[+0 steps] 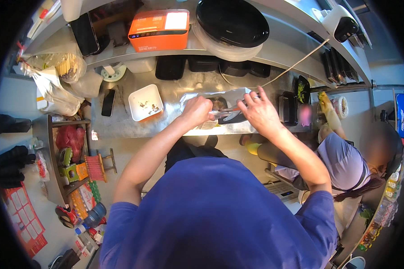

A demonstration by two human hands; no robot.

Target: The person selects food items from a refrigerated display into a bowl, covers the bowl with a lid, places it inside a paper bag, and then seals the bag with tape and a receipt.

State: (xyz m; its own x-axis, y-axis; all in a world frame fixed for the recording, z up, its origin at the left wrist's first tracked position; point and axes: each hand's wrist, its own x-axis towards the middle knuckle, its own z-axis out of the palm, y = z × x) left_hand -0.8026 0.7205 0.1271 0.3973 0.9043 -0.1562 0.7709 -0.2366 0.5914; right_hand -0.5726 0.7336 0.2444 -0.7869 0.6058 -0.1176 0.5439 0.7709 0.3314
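My left hand (197,109) is closed on the near edge of a white bag (188,97), which lies open on the steel counter. Inside the bag's mouth I see a food container with a clear top (219,103) and brownish contents. A black container or lid (235,118) shows at the near side, between my hands. My right hand (261,112) is at the bag's right side, thumb and fingers spread around its edge; the fingers hide whether they grip it. A ring is on one finger. Left of the bag stands a square white bowl (145,102) with brown crumbs in it.
A dark phone (108,102) lies on the steel counter (121,129). Above, a shelf holds an orange label printer (159,30) and black round lids (233,22). A cable (296,64) hangs down to the counter. Black trays (288,108) stand at right, near a seated co-worker (343,161).
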